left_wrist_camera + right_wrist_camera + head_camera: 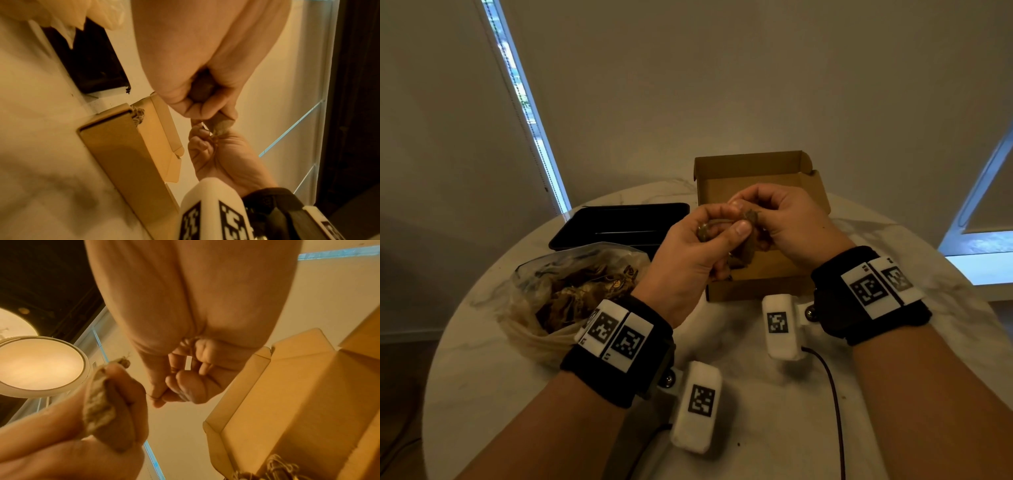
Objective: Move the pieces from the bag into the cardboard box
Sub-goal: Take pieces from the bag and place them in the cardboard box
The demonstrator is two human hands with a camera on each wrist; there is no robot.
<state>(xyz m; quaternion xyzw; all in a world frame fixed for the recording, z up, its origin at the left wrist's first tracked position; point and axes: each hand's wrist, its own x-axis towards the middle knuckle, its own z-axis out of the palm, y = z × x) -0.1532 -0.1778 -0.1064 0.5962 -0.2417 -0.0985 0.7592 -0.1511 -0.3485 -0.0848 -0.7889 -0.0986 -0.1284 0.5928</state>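
Pieces held above the cardboard box

While the bag of pieces lies on the worktop beside a black tray, one brown piece is pinched by both left hand and right hand above the open cardboard box.

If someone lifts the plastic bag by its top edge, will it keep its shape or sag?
The plastic bag would probably sag: its thin film lies crumpled and slumped on the table. The pile of brown pieces inside would likely pull it down and shift. With its mouth open, some might spill.
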